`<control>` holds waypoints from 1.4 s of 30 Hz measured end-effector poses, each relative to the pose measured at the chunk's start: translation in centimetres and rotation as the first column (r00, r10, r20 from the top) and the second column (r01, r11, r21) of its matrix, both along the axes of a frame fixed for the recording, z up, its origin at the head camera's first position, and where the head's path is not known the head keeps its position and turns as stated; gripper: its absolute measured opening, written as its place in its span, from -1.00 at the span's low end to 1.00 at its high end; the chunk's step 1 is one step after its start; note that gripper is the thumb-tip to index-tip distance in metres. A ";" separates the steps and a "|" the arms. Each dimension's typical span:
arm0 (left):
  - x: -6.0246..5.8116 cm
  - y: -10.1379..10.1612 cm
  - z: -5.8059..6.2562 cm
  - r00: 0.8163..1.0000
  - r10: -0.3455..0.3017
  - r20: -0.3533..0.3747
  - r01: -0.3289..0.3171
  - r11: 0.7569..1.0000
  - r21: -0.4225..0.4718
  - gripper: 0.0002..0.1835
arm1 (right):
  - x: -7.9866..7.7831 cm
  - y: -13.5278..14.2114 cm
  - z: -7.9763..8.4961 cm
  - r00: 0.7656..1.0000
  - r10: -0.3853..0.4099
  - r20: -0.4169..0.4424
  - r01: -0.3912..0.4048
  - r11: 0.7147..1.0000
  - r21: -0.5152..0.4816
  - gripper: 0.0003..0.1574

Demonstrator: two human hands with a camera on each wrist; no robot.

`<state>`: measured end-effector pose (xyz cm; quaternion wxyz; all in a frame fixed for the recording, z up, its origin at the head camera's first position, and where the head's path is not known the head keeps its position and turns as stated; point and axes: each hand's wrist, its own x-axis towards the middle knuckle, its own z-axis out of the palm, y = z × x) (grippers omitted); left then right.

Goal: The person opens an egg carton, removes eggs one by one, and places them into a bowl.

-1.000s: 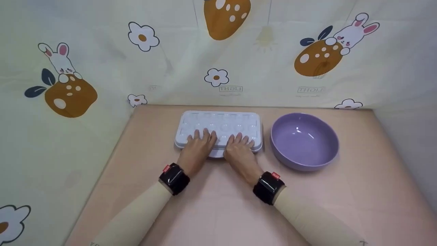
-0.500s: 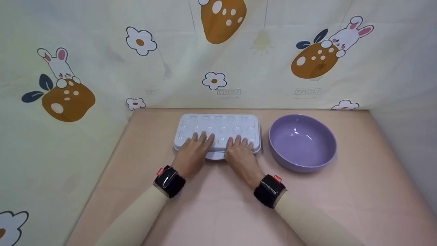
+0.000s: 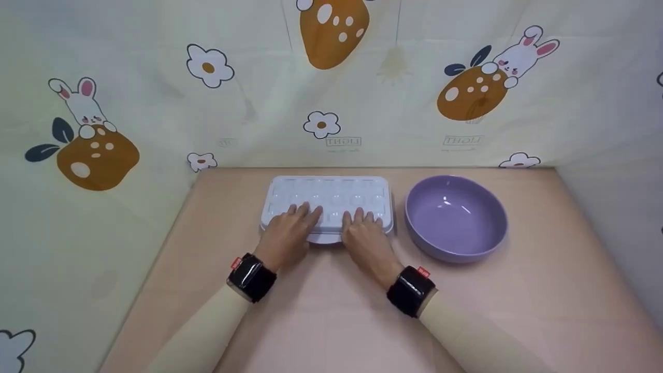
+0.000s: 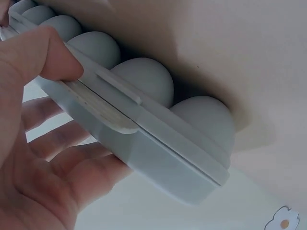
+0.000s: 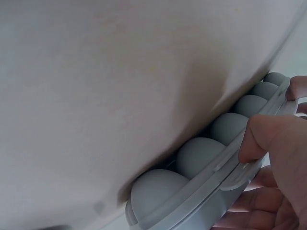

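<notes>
A pale blue-white plastic tray with a lid [image 3: 331,189] sits near the back of the table. Small round bumps cover the lid, and the wrist views show a row of egg-shaped cups [image 4: 144,79] bulging from its underside. My left hand [image 3: 285,235] grips the front edge left of centre, fingers over the lid and thumb [image 4: 60,57] against the front seam. On the right half, my right hand [image 3: 369,241] holds that edge likewise, its thumb [image 5: 254,136] at the seam beside a lip. Between the hands shows the projecting front tab [image 3: 325,239]. The tray's inside is hidden.
A deep purple bowl [image 3: 456,220] stands close to the tray's right side. The table [image 3: 331,321] has a plain pinkish cover. Behind and left of it hangs a cream cloth [image 3: 259,93] printed with rabbits, flowers and fruit.
My left hand has slid a little leftward along the tray's front edge, while the right hand keeps its place. The head view has shifted slightly; tray and bowl look unmoved.
</notes>
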<state>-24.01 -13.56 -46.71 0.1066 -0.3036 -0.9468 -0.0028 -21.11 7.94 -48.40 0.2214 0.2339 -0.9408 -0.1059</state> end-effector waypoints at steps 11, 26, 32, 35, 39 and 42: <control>-1.6 -3.7 0.4 0.995 -0.041 -0.086 0.055 0.983 0.177 -0.33 | 0.0 3.3 0.6 0.990 0.141 -0.002 -0.132 0.918 -0.373 -0.32; -6.4 -6.4 2.9 0.992 0.120 0.042 -0.117 0.731 0.673 -0.43 | 0.8 6.4 0.5 0.943 0.171 0.284 0.218 0.323 -0.921 0.22; -8.2 -6.3 3.3 0.986 0.109 0.127 -0.166 0.545 0.822 -0.47 | 1.0 6.4 -0.1 0.936 0.200 0.289 0.216 0.321 -0.922 0.19; -9.0 -6.3 3.4 0.981 0.110 0.158 -0.192 0.488 0.851 -0.50 | 1.0 6.3 -0.4 0.938 0.221 0.268 0.190 0.321 -0.928 0.20; -10.0 -6.3 3.5 0.975 0.096 0.203 -0.224 0.460 0.859 -0.51 | 1.1 6.1 -0.9 0.933 0.243 0.264 0.179 0.321 -0.930 0.23; -10.7 -6.3 3.6 0.969 0.076 0.237 -0.246 0.443 0.862 -0.50 | 1.3 6.0 -1.3 0.925 0.235 0.298 0.214 0.325 -0.921 0.21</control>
